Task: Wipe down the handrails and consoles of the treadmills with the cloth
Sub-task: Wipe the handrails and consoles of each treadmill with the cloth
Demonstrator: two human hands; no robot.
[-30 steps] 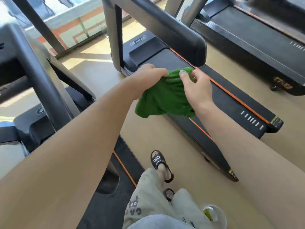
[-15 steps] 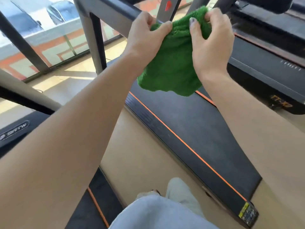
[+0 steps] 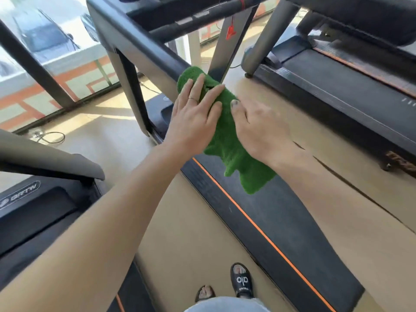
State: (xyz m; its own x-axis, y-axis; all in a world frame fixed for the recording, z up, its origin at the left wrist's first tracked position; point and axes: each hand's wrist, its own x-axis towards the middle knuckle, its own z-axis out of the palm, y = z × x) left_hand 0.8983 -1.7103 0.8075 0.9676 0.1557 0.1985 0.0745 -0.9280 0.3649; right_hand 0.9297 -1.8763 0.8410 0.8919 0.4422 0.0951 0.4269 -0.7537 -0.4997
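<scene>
In the head view, the only one there is, the green cloth (image 3: 227, 131) now lies draped over the near end of the dark handrail (image 3: 144, 43) of the middle treadmill, its upper part bunched on the rail and its lower corner hanging loose above the black belt (image 3: 281, 221) with the orange stripe. Half a second ago both hands held the cloth up in the air, pinched at its top edge; a second ago they were still gathering it lower down, in front of the rail's end. The left hand (image 3: 193, 118) has since let go of its pinch and lies flat on the cloth with its fingers straight and spread, pressing the fabric against the rail. The right hand (image 3: 261, 129) sits on the right side of the cloth, thumb laid on the fabric; its fingers fall on the far side and are blurred, so whether they curl round the cloth cannot be told. The change suggests that the preparing is over and the wiping of this handrail is starting at its near end, with the length running up and left towards the console (image 3: 180, 10) at the top still to be covered. Another treadmill's rail (image 3: 49, 161) shows at the near left, and a third machine (image 3: 337, 75) at the right.
</scene>
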